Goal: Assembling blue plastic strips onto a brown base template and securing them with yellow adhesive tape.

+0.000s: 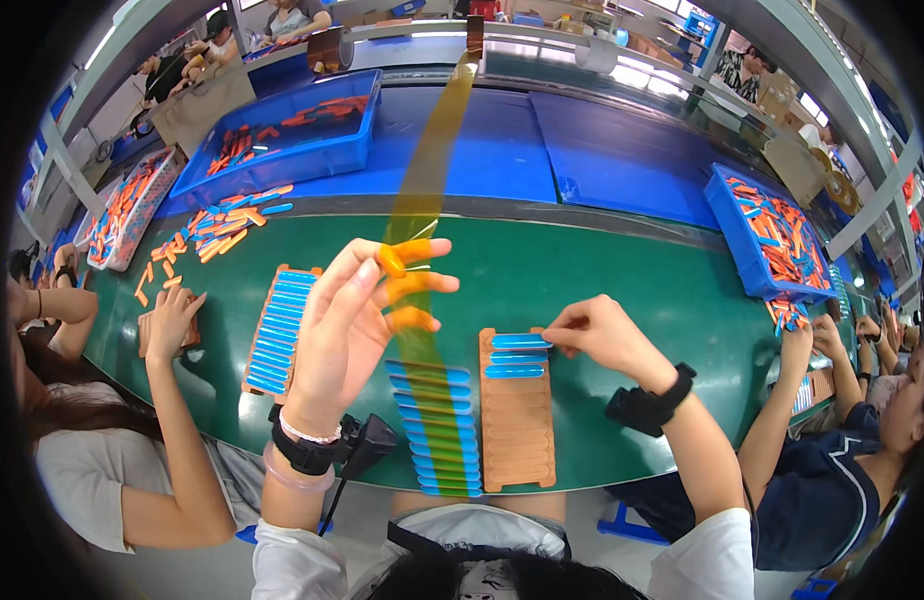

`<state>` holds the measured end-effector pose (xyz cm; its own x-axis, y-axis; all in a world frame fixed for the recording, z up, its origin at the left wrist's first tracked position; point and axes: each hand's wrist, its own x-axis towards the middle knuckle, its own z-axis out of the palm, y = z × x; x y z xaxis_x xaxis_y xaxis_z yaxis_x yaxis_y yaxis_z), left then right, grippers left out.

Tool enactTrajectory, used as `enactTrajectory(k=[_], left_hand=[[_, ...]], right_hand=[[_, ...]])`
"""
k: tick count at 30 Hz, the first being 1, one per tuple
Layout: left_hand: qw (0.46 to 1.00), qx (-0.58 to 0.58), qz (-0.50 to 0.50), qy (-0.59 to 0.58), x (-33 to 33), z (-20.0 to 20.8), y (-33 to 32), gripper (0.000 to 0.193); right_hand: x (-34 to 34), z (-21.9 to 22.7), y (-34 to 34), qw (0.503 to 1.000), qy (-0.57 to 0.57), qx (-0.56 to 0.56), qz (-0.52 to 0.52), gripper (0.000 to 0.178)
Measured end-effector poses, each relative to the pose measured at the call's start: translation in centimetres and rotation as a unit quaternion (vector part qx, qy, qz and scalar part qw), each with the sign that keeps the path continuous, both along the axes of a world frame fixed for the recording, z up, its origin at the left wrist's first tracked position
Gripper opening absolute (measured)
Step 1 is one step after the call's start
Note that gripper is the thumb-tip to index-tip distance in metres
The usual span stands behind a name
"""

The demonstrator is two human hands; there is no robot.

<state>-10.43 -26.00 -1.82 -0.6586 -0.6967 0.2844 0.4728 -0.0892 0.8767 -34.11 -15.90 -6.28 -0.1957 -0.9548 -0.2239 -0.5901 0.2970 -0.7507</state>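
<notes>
My left hand [347, 320] is raised palm up with its fingers spread, orange coverings on several of them. The fingers overlap a long amber see-through tape [432, 170]; whether they press on it I cannot tell. Below, the tape runs over a column of blue flat strips [407, 430]. Beside them lies a brown grooved board [517, 430], with a few blue strips [514, 371] across its far end. At that end, my right hand [607, 335] pinches the right tip of a blue strip [520, 341]. Left of my left hand, another brown board [254, 375] is filled with blue strips.
Orange and blue pieces [217, 225] lie loose on the green table [632, 270]. Blue bins [272, 155] [752, 245] and a pale basket [132, 215] hold more. The tape comes from a rail beyond the table. Co-workers [132, 440] [822, 480] sit at both sides.
</notes>
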Motion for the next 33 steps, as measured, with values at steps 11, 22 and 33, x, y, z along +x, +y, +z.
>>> enactTrajectory(k=[11, 22, 33], left_hand=[[0.999, 0.027, -0.020, -0.008, -0.2, -0.3, 0.4, 0.024], [0.998, 0.031, -0.062, 0.007, -1.4, 0.3, 1.1, 0.021], [0.680, -0.588, 0.259, -0.353, 0.7, -3.5, 0.1, 0.031]], right_hand=[[2.6, -1.3, 3.1, 0.998, 0.059, 0.016, -0.012, 0.024], [8.3, 1.6, 3.3, 0.954, -0.219, -0.200, 0.047, 0.026], [9.3, 1.1, 6.2, 0.887, -0.444, -0.114, -0.054, 0.011]])
